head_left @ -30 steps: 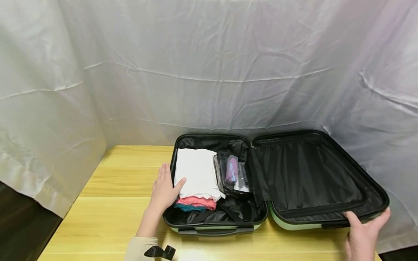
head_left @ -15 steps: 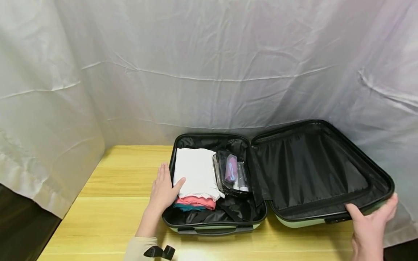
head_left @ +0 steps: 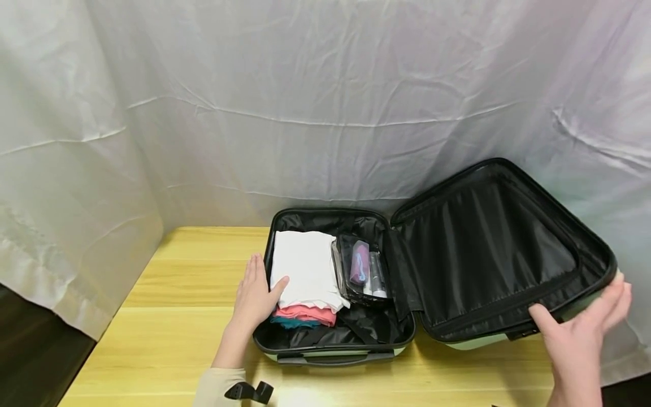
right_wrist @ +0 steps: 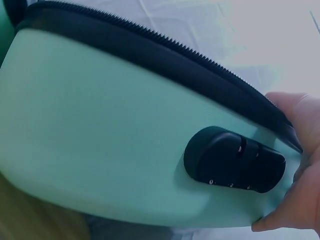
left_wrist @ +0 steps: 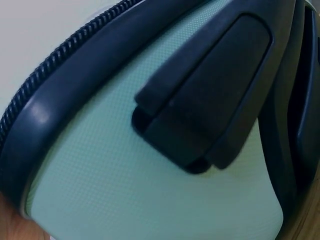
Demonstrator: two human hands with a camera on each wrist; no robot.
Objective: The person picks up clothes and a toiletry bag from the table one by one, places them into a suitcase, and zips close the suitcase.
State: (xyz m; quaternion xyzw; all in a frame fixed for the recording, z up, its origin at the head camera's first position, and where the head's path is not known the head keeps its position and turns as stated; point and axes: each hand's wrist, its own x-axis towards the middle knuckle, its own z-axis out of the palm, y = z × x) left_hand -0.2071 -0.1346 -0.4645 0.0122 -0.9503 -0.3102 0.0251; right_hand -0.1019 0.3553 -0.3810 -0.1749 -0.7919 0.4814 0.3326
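Observation:
A light green suitcase (head_left: 402, 351) with black lining lies spread on the table. Its lid (head_left: 488, 254) slants upward on the right, and my right hand (head_left: 580, 339) grips the near right corner, thumb over the rim. The right wrist view shows that hand beside the combination lock (right_wrist: 235, 160). My left hand (head_left: 254, 297) rests with straight fingers along the left rim of the packed half. That half holds a folded white garment (head_left: 305, 268) on top of coral (head_left: 310, 314) and teal cloth (head_left: 295, 323). Beside them sits a clear-topped toiletry bag (head_left: 378, 299) with a purple item inside.
A wooden table (head_left: 178, 339) bears the suitcase. Pale curtains (head_left: 325, 113) hang behind and at both sides, close to the lid. A black carry handle (head_left: 335, 359) is on the suitcase's near side, with one end seen large in the left wrist view.
My right hand has raised the lid from nearly flat to a steeper slant, its far edge climbing against the curtain. The left hand and the packed half stay in place.

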